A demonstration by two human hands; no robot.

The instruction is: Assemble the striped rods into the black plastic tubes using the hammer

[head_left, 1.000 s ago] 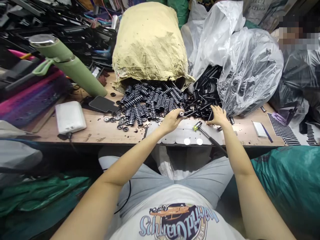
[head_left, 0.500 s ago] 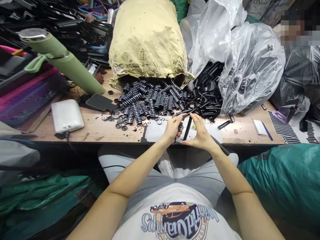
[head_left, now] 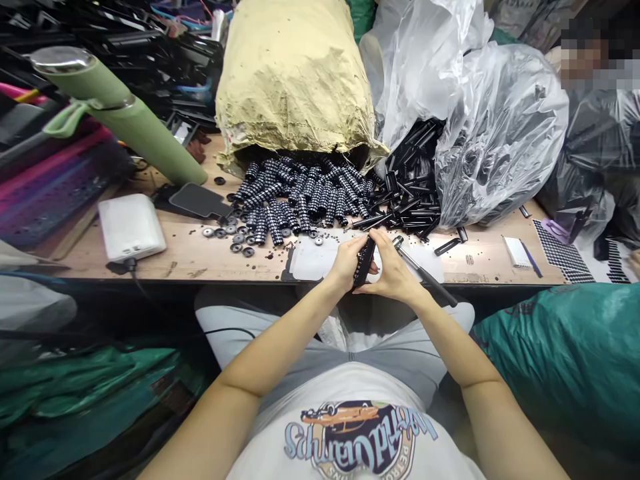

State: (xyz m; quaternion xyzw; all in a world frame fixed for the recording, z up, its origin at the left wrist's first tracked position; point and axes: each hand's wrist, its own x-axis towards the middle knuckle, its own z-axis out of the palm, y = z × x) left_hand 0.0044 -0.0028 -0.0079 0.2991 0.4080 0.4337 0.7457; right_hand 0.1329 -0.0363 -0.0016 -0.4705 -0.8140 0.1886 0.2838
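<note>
Near the table's front edge, my left hand (head_left: pixel 346 265) is wrapped round a black toothed piece (head_left: pixel 364 264). My right hand (head_left: pixel 393 272) grips the same piece from the other side, its fingertips at the upper end and its thumb at the lower end. Just right of that hand lies a metal rod with a black handle (head_left: pixel 433 281). Behind the hands is a heap of black ridged rollers (head_left: pixel 305 197) at the mouth of a yellow sack (head_left: pixel 297 80). Black narrow parts (head_left: pixel 413 193) lie in a pile to the right of the rollers.
At the left stand a green bottle (head_left: pixel 135 127) and a white box with a cable (head_left: pixel 131 228). Small round discs (head_left: pixel 243 239) lie before the rollers. A clear plastic bag (head_left: pixel 500 127) bulges at the right, with a white pad (head_left: pixel 517 253) and a blue pen nearby.
The black bar that stood between my hands is now pressed against the toothed piece in my left hand. My right hand has closed in on it, and the rod beside it shows more fully.
</note>
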